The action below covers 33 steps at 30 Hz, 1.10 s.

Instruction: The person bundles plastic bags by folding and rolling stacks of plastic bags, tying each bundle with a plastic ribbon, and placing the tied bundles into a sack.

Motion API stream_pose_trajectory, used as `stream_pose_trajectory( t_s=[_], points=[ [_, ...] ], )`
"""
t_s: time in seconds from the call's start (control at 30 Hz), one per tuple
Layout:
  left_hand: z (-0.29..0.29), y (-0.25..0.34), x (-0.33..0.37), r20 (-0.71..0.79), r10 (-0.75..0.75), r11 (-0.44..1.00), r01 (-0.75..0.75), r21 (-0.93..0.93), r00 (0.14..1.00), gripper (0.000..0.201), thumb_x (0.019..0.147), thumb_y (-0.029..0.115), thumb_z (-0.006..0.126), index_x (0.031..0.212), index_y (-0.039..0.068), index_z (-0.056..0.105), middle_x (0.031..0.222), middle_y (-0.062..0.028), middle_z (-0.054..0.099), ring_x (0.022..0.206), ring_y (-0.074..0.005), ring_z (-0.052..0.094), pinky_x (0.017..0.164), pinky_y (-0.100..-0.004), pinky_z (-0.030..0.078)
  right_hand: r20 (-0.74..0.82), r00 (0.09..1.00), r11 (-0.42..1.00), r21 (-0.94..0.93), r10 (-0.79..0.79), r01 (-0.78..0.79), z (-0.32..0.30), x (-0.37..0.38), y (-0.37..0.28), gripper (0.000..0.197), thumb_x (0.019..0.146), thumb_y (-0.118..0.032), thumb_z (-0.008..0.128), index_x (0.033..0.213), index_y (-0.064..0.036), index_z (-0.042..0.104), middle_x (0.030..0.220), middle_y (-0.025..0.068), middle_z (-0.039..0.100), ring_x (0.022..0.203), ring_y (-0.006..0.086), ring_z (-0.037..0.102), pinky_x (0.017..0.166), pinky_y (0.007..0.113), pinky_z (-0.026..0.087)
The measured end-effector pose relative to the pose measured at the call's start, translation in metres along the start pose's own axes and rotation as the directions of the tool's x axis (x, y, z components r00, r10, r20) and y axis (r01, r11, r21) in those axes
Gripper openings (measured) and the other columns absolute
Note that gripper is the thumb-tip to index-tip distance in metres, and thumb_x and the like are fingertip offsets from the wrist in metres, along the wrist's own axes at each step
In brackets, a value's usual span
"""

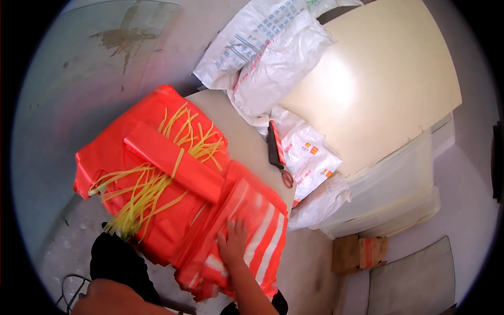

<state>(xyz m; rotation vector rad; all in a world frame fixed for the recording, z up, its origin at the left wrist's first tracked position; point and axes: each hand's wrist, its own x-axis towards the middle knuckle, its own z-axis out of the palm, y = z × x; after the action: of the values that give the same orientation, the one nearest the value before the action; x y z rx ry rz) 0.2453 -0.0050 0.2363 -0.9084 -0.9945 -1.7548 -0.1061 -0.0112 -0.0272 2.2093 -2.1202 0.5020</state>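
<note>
Below right of the folded red bundle (167, 157), striped red-and-white sheets (257, 231) lie stacked under the right hand (234, 244), open and palm-down, left hand unseen, its grip untellable; apparently smoothing, next move probably calling for squared edges.

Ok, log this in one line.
right hand: on red-and-white stack | left hand: out of view | yellow strips: on red pile

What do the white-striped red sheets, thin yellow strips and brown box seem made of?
White-striped red sheets: probably plastic film, slight sheen, thin edges. Thin yellow strips: likely plastic, faintly shiny, ribbonlike. Brown box: apparently cardboard, matte, flat panels.
</note>
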Motion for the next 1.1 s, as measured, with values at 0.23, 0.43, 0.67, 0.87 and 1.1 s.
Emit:
stream_pose_trajectory(
  t_s=[0.23, 0.43, 0.67, 0.87, 1.1],
  points=[
    [-0.062, -0.090, -0.018, -0.522, 0.179, 0.902, 0.072, 0.425, 0.834, 0.011, 0.093, 0.008, 0.058, 0.103, 0.006, 0.064, 0.101, -0.0083, 0.064, 0.092, -0.0210, 0.063, 0.082, -0.0342, 0.051, 0.000, 0.999, 0.998, -0.034, 0.046, -0.046, -0.005, 0.005, 0.007, 0.064, 0.086, -0.032, 0.066, 0.141, -0.0060, 0.049, 0.155, 0.0258, 0.029, 0.143, 0.0492, 0.024, 0.115, 0.058, 0.024],
    [-0.135, -0.182, -0.076, -0.828, -0.262, 0.531, 0.790, 0.306, 0.496, 0.014, 0.088, 0.005, 0.061, 0.102, 0.003, 0.062, 0.100, -0.0080, 0.061, 0.097, -0.0224, 0.060, 0.087, -0.0329, 0.048, 0.098, 0.984, 0.940, 0.294, 0.151, -0.173, -0.010, 0.015, 0.007, 0.061, 0.088, -0.029, 0.063, 0.142, -0.0050, 0.048, 0.156, 0.0239, 0.029, 0.144, 0.0467, 0.025, 0.116, 0.053, 0.025],
    [-0.126, -0.209, -0.129, -0.575, -0.325, -0.283, 0.503, 0.817, 0.751, 0.027, 0.083, 0.009, 0.066, 0.109, 0.003, 0.063, 0.120, -0.0194, 0.057, 0.104, -0.0373, 0.058, 0.093, -0.0446, 0.049, 0.037, 0.917, 0.715, 0.614, 0.397, -0.334, -0.039, -0.043, 0.040, 0.062, 0.090, -0.017, 0.061, 0.144, 0.0034, 0.040, 0.147, 0.0230, 0.041, 0.136, 0.0345, 0.041, 0.112, 0.041, 0.034],
    [-0.132, -0.210, -0.147, -0.556, -0.527, -0.391, 0.397, 0.830, 0.643, 0.028, 0.080, 0.008, 0.065, 0.107, 0.003, 0.064, 0.124, -0.0212, 0.056, 0.106, -0.0386, 0.057, 0.091, -0.0448, 0.049, 0.172, 0.891, 0.678, 0.592, 0.420, -0.435, -0.057, -0.046, 0.002, 0.070, 0.093, -0.015, 0.061, 0.153, -0.0006, 0.027, 0.139, 0.0179, 0.046, 0.121, 0.0250, 0.052, 0.102, 0.035, 0.044],
    [-0.130, -0.218, -0.148, -0.604, -0.471, -0.310, 0.521, 0.796, 0.642, 0.025, 0.079, 0.009, 0.066, 0.103, 0.003, 0.066, 0.124, -0.0212, 0.057, 0.108, -0.0383, 0.057, 0.093, -0.0436, 0.049, 0.264, 0.794, 0.280, 0.836, 0.547, -0.471, -0.056, -0.031, -0.007, 0.095, 0.085, -0.014, 0.073, 0.157, -0.0055, 0.011, 0.149, 0.0224, 0.034, 0.117, 0.0262, 0.055, 0.093, 0.034, 0.051]
  ],
)
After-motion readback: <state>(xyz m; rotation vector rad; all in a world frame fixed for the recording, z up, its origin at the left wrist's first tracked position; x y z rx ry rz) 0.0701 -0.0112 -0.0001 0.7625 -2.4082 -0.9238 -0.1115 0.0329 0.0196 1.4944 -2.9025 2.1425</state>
